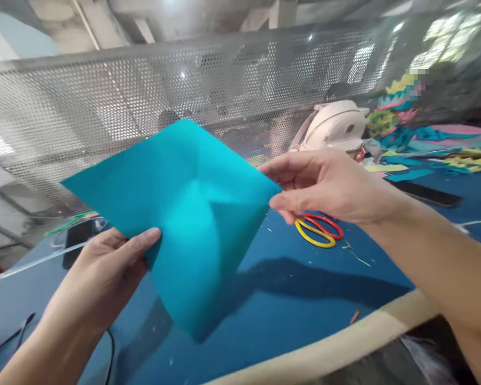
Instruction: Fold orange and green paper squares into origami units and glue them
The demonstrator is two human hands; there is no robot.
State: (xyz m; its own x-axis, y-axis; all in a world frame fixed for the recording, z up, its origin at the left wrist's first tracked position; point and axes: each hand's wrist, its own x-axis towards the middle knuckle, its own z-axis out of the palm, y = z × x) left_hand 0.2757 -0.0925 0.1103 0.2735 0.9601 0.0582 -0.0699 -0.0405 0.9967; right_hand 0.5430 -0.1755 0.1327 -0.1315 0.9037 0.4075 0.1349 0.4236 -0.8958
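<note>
A sheet of turquoise paper (184,214) is held up in the air above the blue table, bent and curling downward at its lower part. My left hand (112,262) pinches its lower left edge, thumb on the near face and fingers behind. At the right corner, my right hand (312,187) grips the paper between thumb and fingers. Just below my right hand lie yellow and red rings (318,232), perhaps scissor handles; their blades, if any, are hidden.
A perforated metal panel (136,96) rises behind the blue table (304,331). At the back right are a white backpack (336,125), colourful paper pieces (401,117) and a dark phone-like slab (427,192). Another dark slab (78,240) lies at left, beside a clear strip (40,261).
</note>
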